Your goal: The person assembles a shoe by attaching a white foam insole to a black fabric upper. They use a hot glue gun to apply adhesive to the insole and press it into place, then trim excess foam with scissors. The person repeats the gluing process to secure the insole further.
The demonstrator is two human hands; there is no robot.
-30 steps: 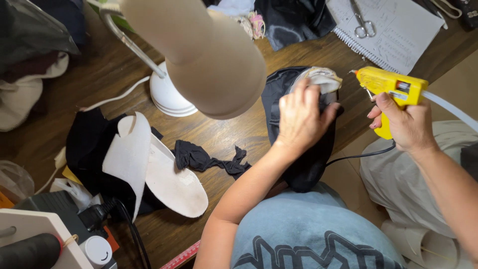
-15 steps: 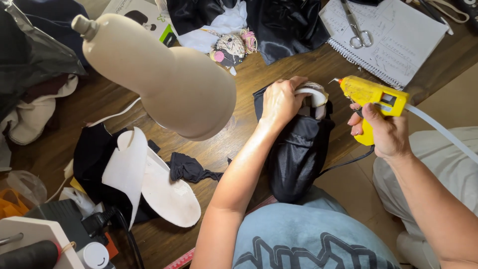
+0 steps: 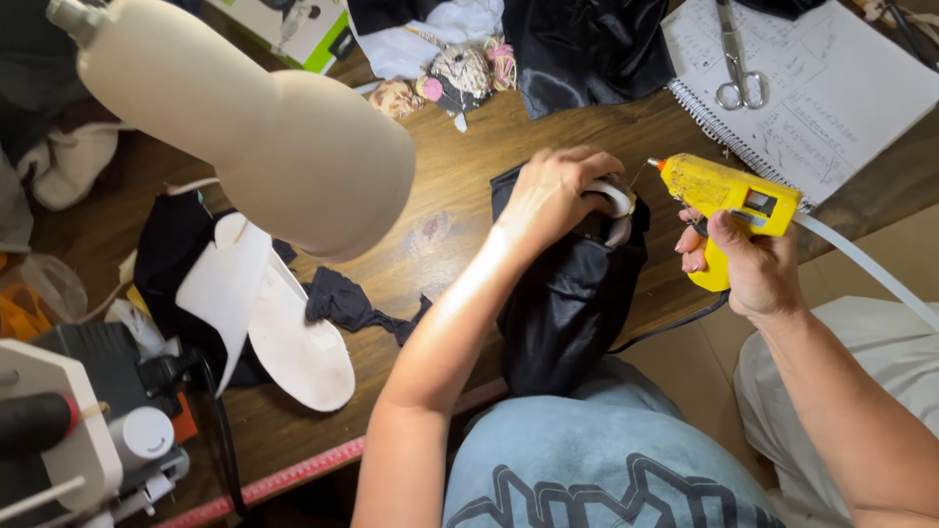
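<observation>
Since half a second ago, glue gun [image 3: 724,200] nozzle closer to white strip [image 3: 616,200]. Left hand [image 3: 553,191] clenched on strip and black fabric [image 3: 567,303], centre frame on tabletop [image 3: 445,230]. Right hand [image 3: 753,269] grasping gun. Gluing seemingly midway; no finished seam visible.

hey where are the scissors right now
In the head view, the scissors lie at the top right on the open spiral notebook, just beyond the yellow glue gun held in the right hand.
</observation>
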